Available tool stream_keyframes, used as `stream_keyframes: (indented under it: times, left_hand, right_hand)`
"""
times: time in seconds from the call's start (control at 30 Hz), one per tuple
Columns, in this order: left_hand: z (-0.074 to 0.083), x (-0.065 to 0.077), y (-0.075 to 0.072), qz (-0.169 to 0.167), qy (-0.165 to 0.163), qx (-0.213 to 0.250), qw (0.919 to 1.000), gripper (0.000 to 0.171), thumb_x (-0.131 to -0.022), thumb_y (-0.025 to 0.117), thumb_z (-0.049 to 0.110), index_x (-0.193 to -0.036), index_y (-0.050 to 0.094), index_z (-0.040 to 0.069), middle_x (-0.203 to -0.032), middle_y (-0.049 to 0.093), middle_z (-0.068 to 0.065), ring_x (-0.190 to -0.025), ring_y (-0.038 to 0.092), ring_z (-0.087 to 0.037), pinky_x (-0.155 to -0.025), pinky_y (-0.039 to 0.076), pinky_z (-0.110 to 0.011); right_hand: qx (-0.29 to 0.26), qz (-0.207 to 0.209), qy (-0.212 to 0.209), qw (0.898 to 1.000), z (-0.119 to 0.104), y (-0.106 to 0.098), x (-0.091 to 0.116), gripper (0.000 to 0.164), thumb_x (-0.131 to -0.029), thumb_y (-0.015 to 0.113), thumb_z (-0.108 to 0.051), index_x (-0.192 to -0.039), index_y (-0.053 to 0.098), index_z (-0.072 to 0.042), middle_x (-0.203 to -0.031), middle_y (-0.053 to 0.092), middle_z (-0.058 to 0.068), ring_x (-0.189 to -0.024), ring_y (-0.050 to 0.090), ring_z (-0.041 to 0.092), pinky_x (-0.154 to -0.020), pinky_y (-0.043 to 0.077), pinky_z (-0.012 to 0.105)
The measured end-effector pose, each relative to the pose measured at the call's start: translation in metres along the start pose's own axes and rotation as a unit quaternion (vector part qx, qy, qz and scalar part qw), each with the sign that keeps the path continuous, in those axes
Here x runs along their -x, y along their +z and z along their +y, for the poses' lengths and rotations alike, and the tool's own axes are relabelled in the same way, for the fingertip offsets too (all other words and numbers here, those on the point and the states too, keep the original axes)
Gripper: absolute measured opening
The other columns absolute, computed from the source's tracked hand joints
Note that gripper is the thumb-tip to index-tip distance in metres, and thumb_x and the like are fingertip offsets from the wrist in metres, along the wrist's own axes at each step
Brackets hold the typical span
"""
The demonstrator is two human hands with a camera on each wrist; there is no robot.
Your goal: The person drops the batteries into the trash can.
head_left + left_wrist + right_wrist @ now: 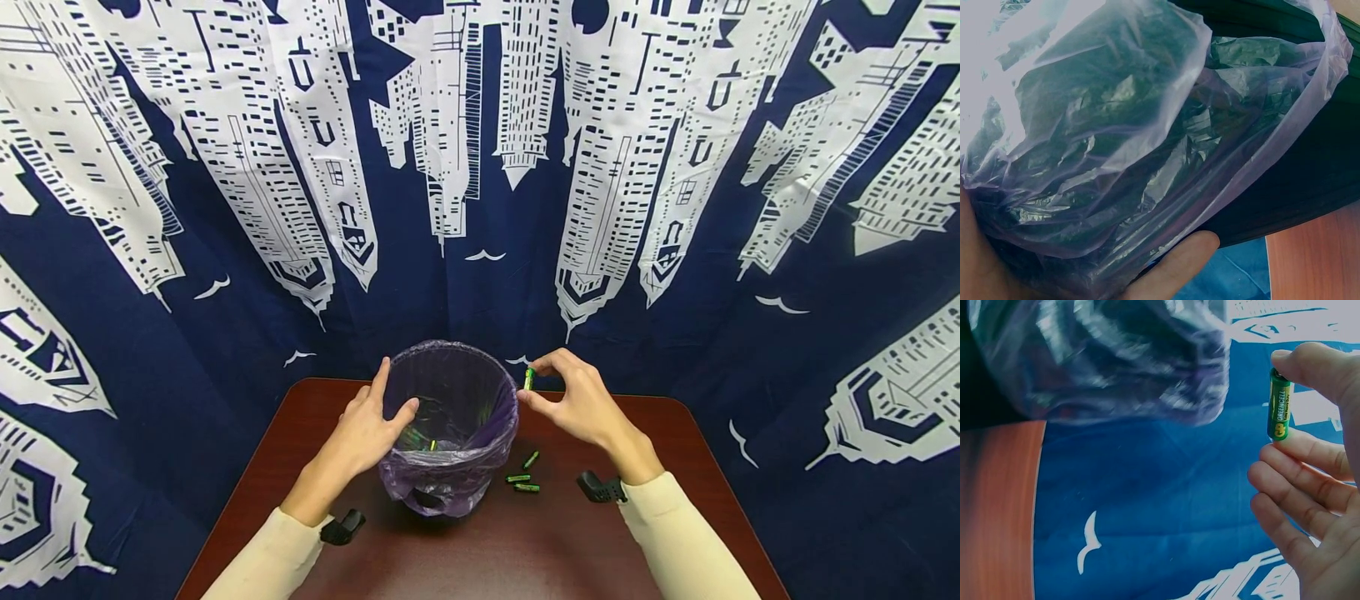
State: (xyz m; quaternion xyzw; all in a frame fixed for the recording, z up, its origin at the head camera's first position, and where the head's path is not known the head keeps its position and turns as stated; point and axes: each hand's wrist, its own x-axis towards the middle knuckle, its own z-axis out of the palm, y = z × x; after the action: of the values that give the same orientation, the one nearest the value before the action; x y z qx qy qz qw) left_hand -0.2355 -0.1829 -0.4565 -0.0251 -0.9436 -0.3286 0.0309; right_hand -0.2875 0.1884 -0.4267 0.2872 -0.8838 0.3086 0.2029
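Note:
Held by its two ends between thumb and finger, a green AAA-size battery (1279,406) is in my right hand (581,398), just right of the bin's rim and above the table. A dark trash bin (1297,150) lined with a translucent purple bag (450,475) stands open-topped in the middle. My left hand (367,425) grips its left rim, the thumb over the inner side and the fingers outside. Inside the bin a battery (432,446) shows near the front; the rest of the bottom is partly hidden. Three green batteries (527,488) lie on the table right of the bin.
The reddish-brown table (480,558) has rounded far corners. Behind and around it hangs a dark blue curtain (480,300) with white skyscrapers and birds printed upside down. Black wrist devices (600,487) sit at both cuffs.

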Motion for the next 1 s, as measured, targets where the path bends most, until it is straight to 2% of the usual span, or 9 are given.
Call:
stream_keyframes:
  times: [0.43, 0.77, 1.0]
  left_hand:
    - [-0.001, -0.001, 0.000, 0.000, 0.000, 0.000, 1.0000, 0.103, -0.115, 0.061, 0.061, -0.189, 0.006, 0.015, -0.175, 0.045, -0.040, -0.156, 0.055, -0.066, -0.129, 0.045, -0.082]
    - [0.001, -0.001, 0.000, -0.004, -0.006, 0.000, 1.0000, 0.103, -0.114, 0.060, 0.062, -0.190, 0.006, 0.017, -0.178, 0.043, -0.040, -0.158, 0.053, -0.066, -0.130, 0.043, -0.083]
    - [0.001, 0.001, 0.000, -0.009, -0.011, -0.004, 0.9999, 0.104, -0.115, 0.059, 0.063, -0.190, 0.005, 0.016, -0.179, 0.041, -0.039, -0.159, 0.052, -0.066, -0.130, 0.042, -0.083]
  right_hand:
    - [-0.020, 0.003, -0.055, 0.998, -0.035, -0.002, -0.038, 0.042, -0.095, 0.099, -0.031, -0.124, 0.079, -0.008, -0.125, 0.081, 0.012, -0.120, 0.082, 0.028, -0.112, 0.067, 0.051]
    - [-0.026, -0.009, -0.096, 0.995, -0.061, -0.002, -0.066, 0.042, -0.096, 0.098, -0.029, -0.127, 0.079, -0.006, -0.125, 0.080, 0.013, -0.119, 0.080, 0.029, -0.109, 0.067, 0.050]
    - [-0.030, -0.024, -0.097, 0.995, -0.073, 0.001, -0.082, 0.042, -0.096, 0.098, -0.029, -0.125, 0.080, -0.005, -0.122, 0.079, 0.010, -0.117, 0.078, 0.028, -0.109, 0.066, 0.047]
